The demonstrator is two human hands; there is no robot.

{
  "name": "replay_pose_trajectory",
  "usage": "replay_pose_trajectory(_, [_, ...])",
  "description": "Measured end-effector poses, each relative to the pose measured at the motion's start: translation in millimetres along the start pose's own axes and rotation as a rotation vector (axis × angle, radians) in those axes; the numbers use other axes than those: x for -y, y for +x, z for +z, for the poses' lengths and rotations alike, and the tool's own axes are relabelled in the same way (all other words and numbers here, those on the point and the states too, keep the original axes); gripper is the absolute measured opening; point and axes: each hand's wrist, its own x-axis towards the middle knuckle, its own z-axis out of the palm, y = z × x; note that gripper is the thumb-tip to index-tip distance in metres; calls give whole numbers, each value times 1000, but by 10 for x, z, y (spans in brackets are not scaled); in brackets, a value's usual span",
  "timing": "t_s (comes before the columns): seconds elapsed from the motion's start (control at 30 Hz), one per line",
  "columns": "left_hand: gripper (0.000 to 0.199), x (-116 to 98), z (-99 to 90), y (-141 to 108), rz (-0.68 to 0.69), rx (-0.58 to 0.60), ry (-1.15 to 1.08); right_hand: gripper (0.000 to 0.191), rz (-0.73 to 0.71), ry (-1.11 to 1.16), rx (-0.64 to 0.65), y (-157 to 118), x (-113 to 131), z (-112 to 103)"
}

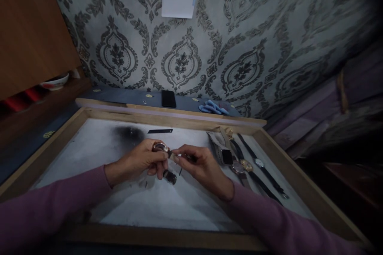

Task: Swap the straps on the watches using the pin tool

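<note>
A wristwatch (160, 147) with a round, shiny case is held in my left hand (147, 157), the thumb lying against the case. Its dark strap (170, 178) hangs down below my left fingers. From the other side, my right hand (196, 163) pinches the short strap end beside the case. Something dark and thin pokes out under my right fingers; it is too small to name. Both hands are over the white floor of a wooden-framed tray (119, 207). Behind them lies a flat black blade-like strip (160, 131) with a small hole at one end.
Several watches lie on the tray's right side, among them a square-faced watch (226, 157) and a gold-coloured watch (247, 165). Behind the raised wooden rim (173, 114) are a black phone (168, 99) and a blue cloth (213, 107). A bowl (55, 82) sits on the left shelf.
</note>
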Motion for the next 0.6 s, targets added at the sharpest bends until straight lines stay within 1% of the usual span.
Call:
replay_pose_trajectory(0.23, [20, 26, -16, 2, 21, 20, -2, 15, -1, 2, -3, -1, -13, 8])
replay_pose_trajectory(0.37, [23, 26, -11, 2, 23, 7, -9, 17, 9, 12, 1, -2, -2, 10])
replay_pose_trajectory(0.5, [17, 13, 0, -1, 15, -25, 8, 19, 48, 6, 17, -6, 6, 11])
replay_pose_trajectory(0.6, [14, -10, 12, -3, 5, -52, 29, 19, 41, 8, 9, -4, 5, 12])
